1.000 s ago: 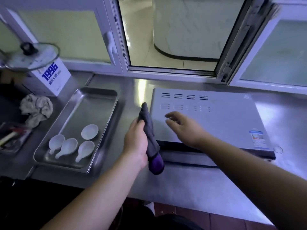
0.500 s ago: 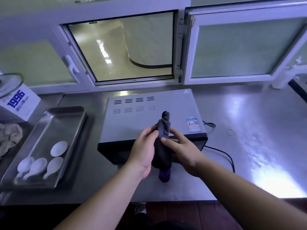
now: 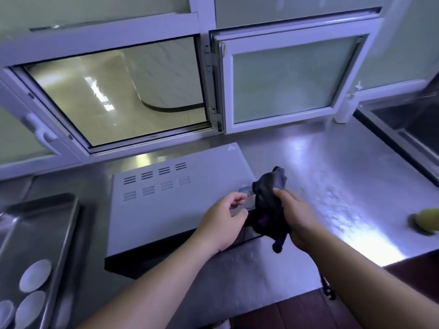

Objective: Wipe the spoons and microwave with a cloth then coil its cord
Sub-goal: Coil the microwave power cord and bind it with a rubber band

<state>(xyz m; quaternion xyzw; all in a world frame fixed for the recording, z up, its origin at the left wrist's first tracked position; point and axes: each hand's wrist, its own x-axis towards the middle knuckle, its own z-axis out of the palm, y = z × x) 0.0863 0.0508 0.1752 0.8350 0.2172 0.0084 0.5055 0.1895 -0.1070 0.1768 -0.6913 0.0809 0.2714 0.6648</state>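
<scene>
One hand now carries the cloth [image 3: 268, 205]: the right hand [image 3: 297, 217] grips it, bunched, above the microwave's [image 3: 166, 210] front right corner. The left hand [image 3: 223, 222] has let go, loosely curled and empty. Wiping the microwave looks ready to begin.

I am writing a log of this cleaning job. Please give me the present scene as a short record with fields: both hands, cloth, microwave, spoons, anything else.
left hand: holds nothing, fingers loosely curled, over the microwave's front right part
right hand: grips the cloth
cloth: dark, bunched, held above the microwave's right edge
microwave: stands on the steel counter, below the open window
spoons: white, in the metal tray left of the microwave, partly cut off by the frame
other: yellow-green object on the counter's right, too blurred to name
</scene>
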